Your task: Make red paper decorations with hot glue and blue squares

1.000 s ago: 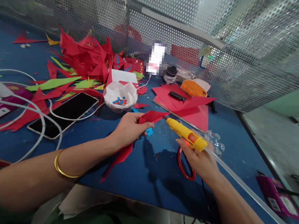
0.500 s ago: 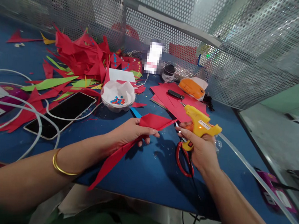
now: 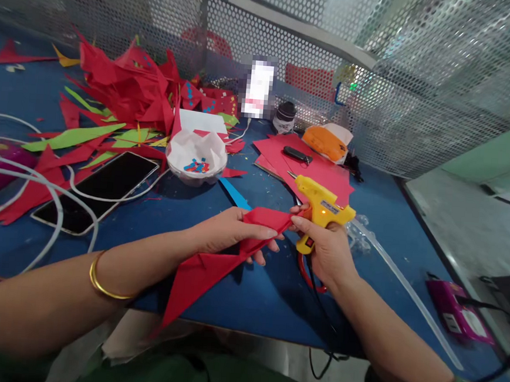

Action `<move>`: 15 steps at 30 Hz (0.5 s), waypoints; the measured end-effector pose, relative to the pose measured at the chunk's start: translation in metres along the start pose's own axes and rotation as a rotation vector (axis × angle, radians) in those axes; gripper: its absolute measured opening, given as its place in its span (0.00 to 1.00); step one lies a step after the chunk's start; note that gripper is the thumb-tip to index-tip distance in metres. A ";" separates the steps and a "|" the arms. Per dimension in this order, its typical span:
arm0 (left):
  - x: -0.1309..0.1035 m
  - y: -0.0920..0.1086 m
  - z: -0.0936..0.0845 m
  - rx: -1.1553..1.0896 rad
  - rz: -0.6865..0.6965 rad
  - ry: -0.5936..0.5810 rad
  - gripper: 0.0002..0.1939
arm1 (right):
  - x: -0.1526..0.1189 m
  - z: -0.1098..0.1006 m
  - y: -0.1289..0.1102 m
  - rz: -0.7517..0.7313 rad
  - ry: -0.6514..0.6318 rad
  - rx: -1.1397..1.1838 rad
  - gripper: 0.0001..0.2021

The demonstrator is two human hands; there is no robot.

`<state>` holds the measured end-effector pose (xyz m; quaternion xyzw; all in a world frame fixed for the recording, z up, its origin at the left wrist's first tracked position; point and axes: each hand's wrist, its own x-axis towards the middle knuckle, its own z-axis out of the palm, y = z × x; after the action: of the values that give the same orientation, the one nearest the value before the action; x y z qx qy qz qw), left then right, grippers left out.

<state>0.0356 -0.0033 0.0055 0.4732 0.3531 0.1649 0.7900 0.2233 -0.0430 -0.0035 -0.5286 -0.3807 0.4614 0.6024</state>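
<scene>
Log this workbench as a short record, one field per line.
Left hand: grips folded red paper
Right hand: holds yellow glue gun, fingertips at the paper's end
Glue gun light: orange, lit
Left of hands: dark-screened smartphone
Beyond hands: white-lined bowl of small blue and red pieces
Below glue gun: red-handled scissors, partly hidden
Surface: blue tabletop

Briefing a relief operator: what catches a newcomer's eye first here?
First comes the yellow glue gun in the right hand, right of centre. Beside it, the left hand holds a folded red piece. Behind, toward the left, lies a large red heap.
</scene>
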 end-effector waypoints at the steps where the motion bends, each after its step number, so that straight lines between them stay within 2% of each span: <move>1: 0.000 0.000 0.001 0.037 0.006 0.029 0.15 | 0.000 0.000 0.001 -0.007 0.004 -0.010 0.11; 4: -0.001 -0.001 0.002 0.233 0.061 0.180 0.16 | -0.001 0.002 0.002 -0.019 0.029 -0.039 0.10; 6: -0.001 -0.002 0.001 0.332 0.092 0.240 0.16 | -0.002 0.004 0.003 -0.027 0.045 -0.057 0.10; 12: -0.002 -0.001 -0.001 0.458 0.104 0.220 0.18 | -0.003 0.004 0.002 -0.074 0.039 -0.124 0.10; 15: -0.003 0.003 0.000 0.507 0.179 0.214 0.22 | -0.004 0.004 0.002 -0.072 0.032 -0.136 0.10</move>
<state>0.0337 -0.0033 0.0089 0.6649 0.4213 0.1894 0.5869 0.2178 -0.0458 -0.0048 -0.5616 -0.4201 0.4040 0.5873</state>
